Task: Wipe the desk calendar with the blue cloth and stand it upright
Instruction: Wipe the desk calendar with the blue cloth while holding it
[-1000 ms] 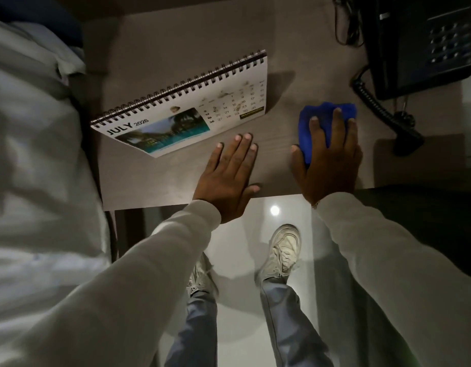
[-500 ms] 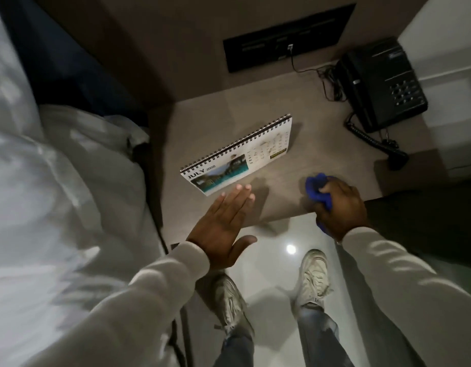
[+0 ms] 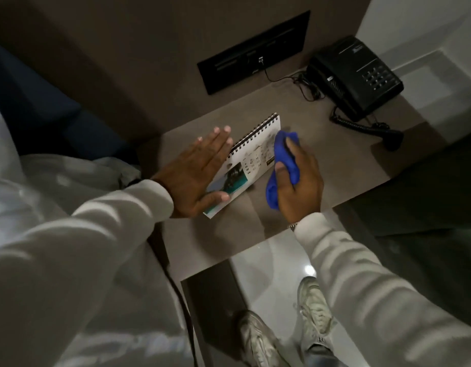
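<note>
head view showed the calendar (image 3: 251, 161) lying on the desk (image 3: 321, 165), spiral edge toward the wall. left hand (image 3: 194, 174) lay flat and unclenched across its left part, thumb under the near edge. right hand (image 3: 299, 178) gripped the bunched blue cloth (image 3: 283, 160), pressing it onto the calendar's right end. black phone (image 3: 354, 76) sat well apart.

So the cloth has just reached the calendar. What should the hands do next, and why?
Probably drag the blue cloth across the page toward the picture side. The right hand presses it only at the date-grid end of the desk calendar, so most of the page looks unwiped. The left hand lies flat on the other end, steadying it, and should likely stay until the stroke nears it.
</note>
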Motion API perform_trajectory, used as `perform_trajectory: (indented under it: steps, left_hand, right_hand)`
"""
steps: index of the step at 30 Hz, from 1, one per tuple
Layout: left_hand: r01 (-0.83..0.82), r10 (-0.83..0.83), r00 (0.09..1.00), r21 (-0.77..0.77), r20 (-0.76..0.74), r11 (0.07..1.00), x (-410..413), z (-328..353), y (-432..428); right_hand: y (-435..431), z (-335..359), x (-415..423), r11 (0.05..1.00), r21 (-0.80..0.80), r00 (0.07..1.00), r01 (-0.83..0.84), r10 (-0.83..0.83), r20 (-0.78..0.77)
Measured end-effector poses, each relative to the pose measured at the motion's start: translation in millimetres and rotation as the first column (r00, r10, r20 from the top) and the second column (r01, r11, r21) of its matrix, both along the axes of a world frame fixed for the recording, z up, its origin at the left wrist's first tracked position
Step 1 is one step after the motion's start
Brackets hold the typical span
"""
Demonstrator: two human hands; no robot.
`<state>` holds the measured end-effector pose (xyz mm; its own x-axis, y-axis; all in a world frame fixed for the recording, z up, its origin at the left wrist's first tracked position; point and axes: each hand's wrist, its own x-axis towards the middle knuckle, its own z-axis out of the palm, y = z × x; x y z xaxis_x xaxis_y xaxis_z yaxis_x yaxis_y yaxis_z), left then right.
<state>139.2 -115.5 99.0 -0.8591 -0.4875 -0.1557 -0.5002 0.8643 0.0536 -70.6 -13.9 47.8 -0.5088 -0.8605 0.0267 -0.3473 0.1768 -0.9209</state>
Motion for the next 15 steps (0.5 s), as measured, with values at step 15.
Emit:
perform_trajectory:
  steps: [15]
  left_hand:
    - [0.099, -0.083, 0.989, 0.135, -0.123, 0.986, 4, -13, -15]
  right_hand:
    - [-29, -36, 85, 0.963, -0.167, 0.971, 0.212, -0.190, 0.143]
